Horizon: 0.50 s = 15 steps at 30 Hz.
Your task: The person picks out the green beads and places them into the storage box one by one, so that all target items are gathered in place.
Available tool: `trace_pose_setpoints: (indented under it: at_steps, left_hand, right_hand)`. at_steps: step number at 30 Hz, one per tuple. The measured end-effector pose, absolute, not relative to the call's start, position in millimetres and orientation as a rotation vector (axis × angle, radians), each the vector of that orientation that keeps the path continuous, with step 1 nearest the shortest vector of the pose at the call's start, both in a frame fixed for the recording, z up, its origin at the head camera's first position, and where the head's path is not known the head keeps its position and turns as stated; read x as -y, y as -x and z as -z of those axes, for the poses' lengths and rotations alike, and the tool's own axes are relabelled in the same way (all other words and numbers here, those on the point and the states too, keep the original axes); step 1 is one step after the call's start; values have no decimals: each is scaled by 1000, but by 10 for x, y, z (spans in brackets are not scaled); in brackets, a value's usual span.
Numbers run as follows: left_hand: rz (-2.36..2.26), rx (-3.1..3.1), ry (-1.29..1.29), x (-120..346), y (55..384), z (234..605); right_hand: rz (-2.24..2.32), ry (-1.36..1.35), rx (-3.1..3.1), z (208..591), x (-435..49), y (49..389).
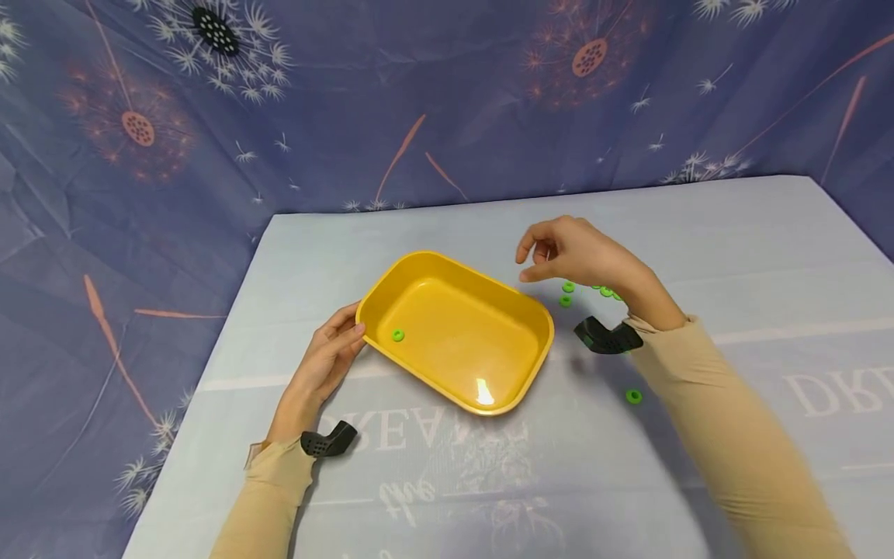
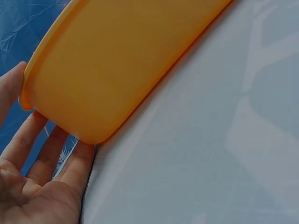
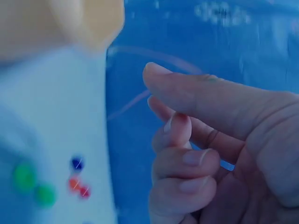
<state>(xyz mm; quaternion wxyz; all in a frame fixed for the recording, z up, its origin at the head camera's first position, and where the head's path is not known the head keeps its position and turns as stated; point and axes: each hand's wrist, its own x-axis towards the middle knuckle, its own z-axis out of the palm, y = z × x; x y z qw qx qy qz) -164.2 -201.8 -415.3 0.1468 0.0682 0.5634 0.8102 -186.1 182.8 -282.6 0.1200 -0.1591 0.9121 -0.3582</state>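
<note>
A yellow plastic tray (image 1: pixel 457 326) sits tilted at an angle across the table, with one small green ring (image 1: pixel 398 335) inside near its left end. My left hand (image 1: pixel 330 359) holds that end, thumb at the rim and fingers against the outer wall, as the left wrist view shows on the tray side (image 2: pixel 107 70). Past the tray's far right edge, my right hand (image 1: pixel 574 252) hovers with fingers loosely bent; I see nothing between thumb and fingertips. Below it lie several green rings (image 1: pixel 566 301), partly hidden by the hand and wrist.
Nearer me, a lone green ring (image 1: pixel 633 397) lies under the right forearm. Blurred blue (image 3: pixel 77 163), orange (image 3: pixel 74 183) and red (image 3: pixel 84 192) pieces appear in the right wrist view. A printed cloth covers the table (image 1: pixel 433 481); a dark floral curtain (image 1: pixel 447 101) hangs behind.
</note>
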Motion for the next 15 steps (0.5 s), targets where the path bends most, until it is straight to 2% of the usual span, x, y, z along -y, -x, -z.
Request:
trace_pose_setpoints:
  at_steps: [5,10,15]
  left_hand:
    - [-2321,-1633,-184,2005,1647,4139]
    - [-2316,-1646,-166,2003,1641,4138]
    - [-2308,-1637,-179,2002,1615,4133]
  right_hand:
    - [1242,224,-2594,3210,-2332,1768]
    - [1420,28,-2527,3435,-2679,1750]
    - [1402,-8,-2506,3521,-2931,1755]
